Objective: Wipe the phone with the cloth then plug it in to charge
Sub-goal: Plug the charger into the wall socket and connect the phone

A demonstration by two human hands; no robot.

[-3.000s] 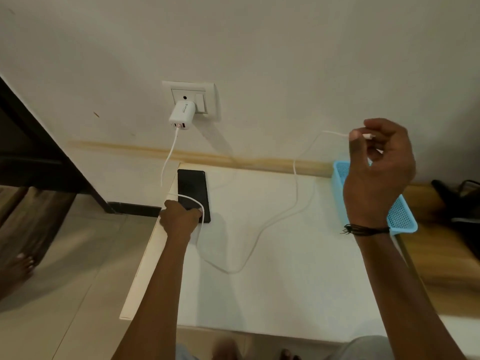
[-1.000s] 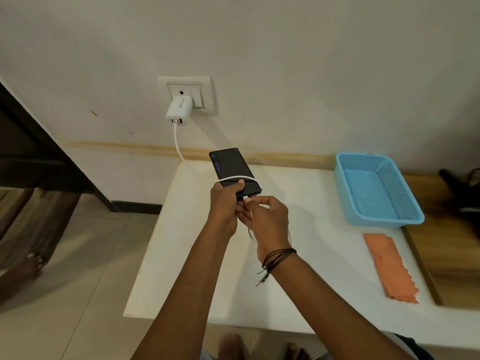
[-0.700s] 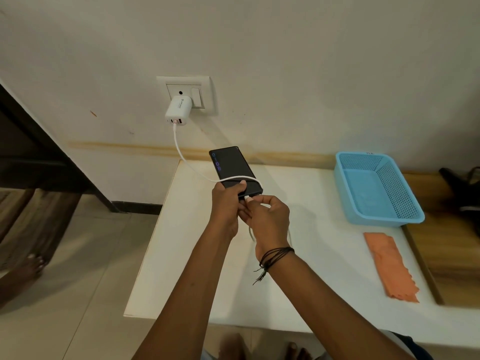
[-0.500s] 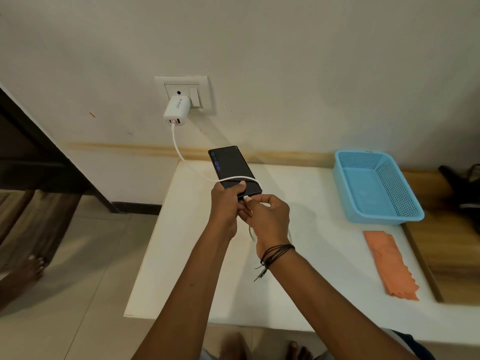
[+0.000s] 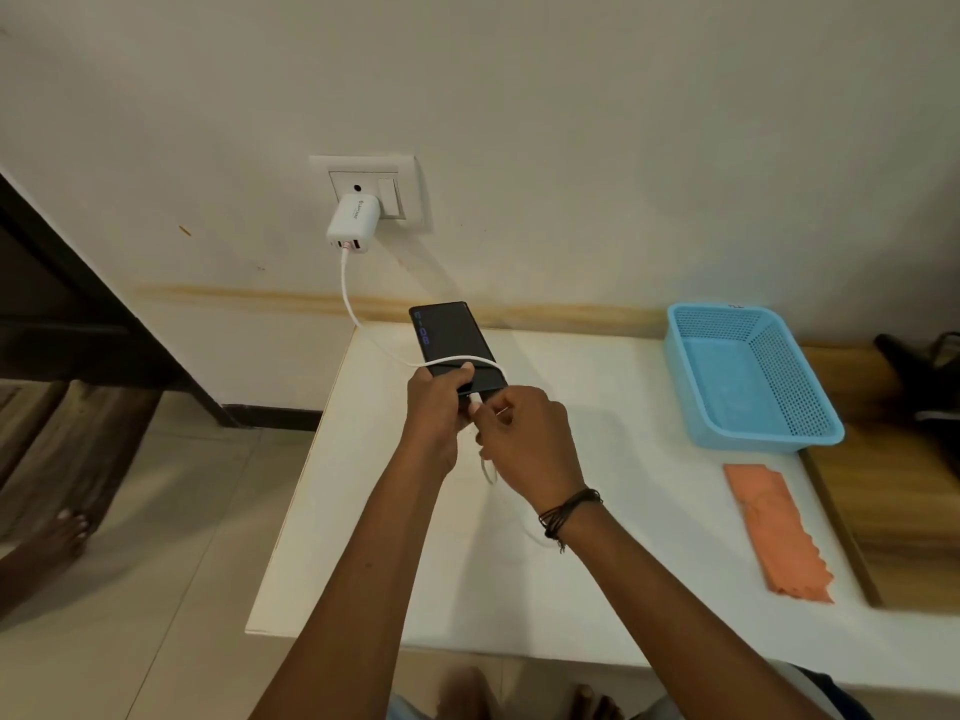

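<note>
We hold the phone (image 5: 457, 345) lifted over the white table (image 5: 597, 563), our left hand (image 5: 436, 407) gripping its near end while our right hand (image 5: 524, 433) pinches the cable connector (image 5: 475, 402) at the charging port; whether it is fully seated we cannot tell. The orange cloth (image 5: 774, 532) lies set aside near the blue basket (image 5: 748, 376), so wiping looks finished, and the cable (image 5: 348, 298) already runs from the wall charger (image 5: 353, 223), leaving insertion and set-down. Against half a second earlier, both grips and the phone's position are essentially unchanged.

Black phone (image 5: 456, 341) held tilted above table; orange cloth (image 5: 777, 533) flat.
</note>
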